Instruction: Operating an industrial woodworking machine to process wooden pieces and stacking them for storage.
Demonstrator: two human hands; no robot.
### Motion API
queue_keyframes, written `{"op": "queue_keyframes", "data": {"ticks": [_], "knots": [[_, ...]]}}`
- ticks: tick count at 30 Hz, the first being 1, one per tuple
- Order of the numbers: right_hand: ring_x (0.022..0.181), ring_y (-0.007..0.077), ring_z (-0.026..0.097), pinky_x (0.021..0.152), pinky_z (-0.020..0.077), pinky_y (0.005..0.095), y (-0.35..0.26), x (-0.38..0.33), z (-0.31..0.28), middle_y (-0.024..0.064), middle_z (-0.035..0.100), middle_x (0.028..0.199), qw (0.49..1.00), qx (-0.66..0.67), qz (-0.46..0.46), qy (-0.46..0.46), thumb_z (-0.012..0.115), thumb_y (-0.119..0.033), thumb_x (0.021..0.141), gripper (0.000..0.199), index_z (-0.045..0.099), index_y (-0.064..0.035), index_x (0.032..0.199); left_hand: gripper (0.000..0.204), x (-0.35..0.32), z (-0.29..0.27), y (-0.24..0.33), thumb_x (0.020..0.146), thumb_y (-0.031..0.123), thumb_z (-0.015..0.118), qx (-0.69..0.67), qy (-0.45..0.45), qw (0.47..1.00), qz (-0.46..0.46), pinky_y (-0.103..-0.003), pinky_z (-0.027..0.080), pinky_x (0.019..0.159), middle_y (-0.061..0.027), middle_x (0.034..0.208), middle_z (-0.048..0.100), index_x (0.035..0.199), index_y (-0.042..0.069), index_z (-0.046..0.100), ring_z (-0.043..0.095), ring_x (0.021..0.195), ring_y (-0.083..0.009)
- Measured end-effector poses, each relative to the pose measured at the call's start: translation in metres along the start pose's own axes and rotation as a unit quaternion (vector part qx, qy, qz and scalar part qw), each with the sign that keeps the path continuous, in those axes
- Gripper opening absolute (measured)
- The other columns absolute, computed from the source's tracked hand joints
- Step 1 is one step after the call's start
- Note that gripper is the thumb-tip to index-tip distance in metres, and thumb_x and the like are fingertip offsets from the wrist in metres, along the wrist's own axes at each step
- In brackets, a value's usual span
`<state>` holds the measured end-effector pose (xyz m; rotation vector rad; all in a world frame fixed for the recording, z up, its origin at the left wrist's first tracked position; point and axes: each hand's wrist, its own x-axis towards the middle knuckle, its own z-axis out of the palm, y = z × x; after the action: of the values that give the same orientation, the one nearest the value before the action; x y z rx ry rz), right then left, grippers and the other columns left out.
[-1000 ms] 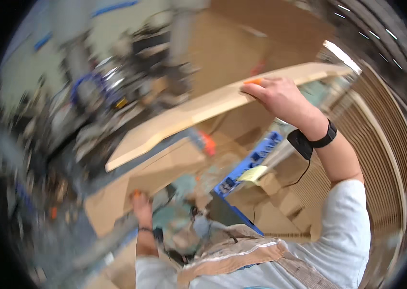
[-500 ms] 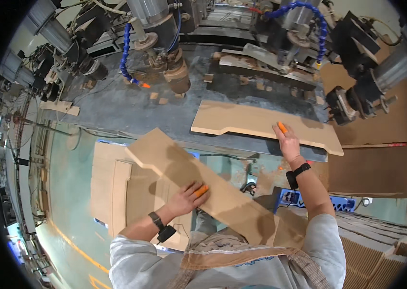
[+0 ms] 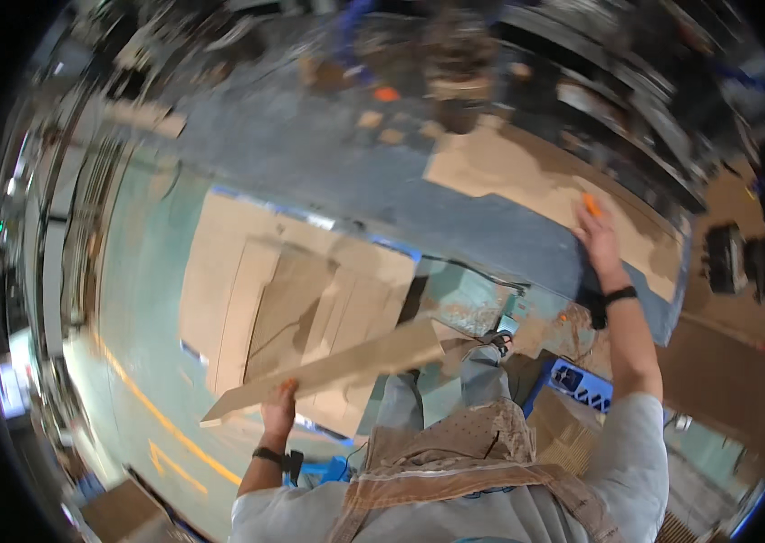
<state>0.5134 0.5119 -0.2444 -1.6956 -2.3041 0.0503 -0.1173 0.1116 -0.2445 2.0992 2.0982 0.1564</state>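
My left hand is closed around the lower edge of a long tan fibreboard panel, which hangs tilted on edge over the floor. An orange cover shows on one of its digits. My right hand lies with outstretched fingers on a second panel of the same kind, a notched board, resting on the dark machine bed. One finger of that hand wears an orange cover too. The board's far end reaches beneath a blurred metal cylinder.
Flat tan boards lie stacked on the left below the bed. A blue pallet stands near my right leg, and brown cardboard lies at right. Small wood offcuts and a blue hose are on the bed.
My left hand has swung its panel left and down, away from the bed, and turned it on edge. The right-hand board has gone farther in under the cylinder. The view has turned.
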Motion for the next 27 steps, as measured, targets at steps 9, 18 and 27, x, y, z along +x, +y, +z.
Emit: {"op": "queue_keyframes", "data": {"ticks": [9, 18, 27], "knots": [[0.134, 0.0368, 0.031, 0.109, 0.0261, 0.044, -0.114, -0.081, 0.016, 0.0202, 0.032, 0.146, 0.996, -0.02, 0.033, 0.078, 0.062, -0.011, 0.085, 0.061, 0.037, -0.0064, 0.14, 0.041, -0.059, 0.058, -0.19, 0.081, 0.004, 0.057, 0.096, 0.102, 0.947, -0.288, -0.041, 0.052, 0.071, -0.013, 0.102, 0.063, 0.121, 0.011, 0.055, 0.06, 0.087, -0.032], [0.135, 0.0369, 0.029, 0.109, 0.025, 0.0464, -0.139, -0.108, 0.032, 0.0198, 0.036, 0.144, 0.985, -0.13, 0.111, -0.014, 0.072, -0.018, 0.077, 0.072, 0.037, -0.0044, 0.139, 0.046, -0.008, 0.165, -0.344, 0.088, -0.002, 0.04, -0.095, 0.205, 0.892, -0.391, -0.041, 0.038, 0.102, -0.0189, 0.129, 0.052, 0.134, 0.004, 0.046, 0.049, 0.119, -0.0348], [0.134, 0.0389, 0.029, 0.109, 0.0264, 0.0504, -0.159, -0.145, -0.112, 0.0201, 0.034, 0.144, 0.978, -0.176, 0.106, -0.043, 0.076, -0.024, 0.072, 0.082, 0.034, -0.0045, 0.139, 0.075, -0.013, 0.225, -0.238, 0.085, 0.017, 0.057, 0.168, -0.017, 0.922, -0.349, -0.045, 0.035, 0.101, -0.0121, 0.154, 0.02, 0.149, 0.012, 0.018, 0.04, 0.129, -0.0327]]}}
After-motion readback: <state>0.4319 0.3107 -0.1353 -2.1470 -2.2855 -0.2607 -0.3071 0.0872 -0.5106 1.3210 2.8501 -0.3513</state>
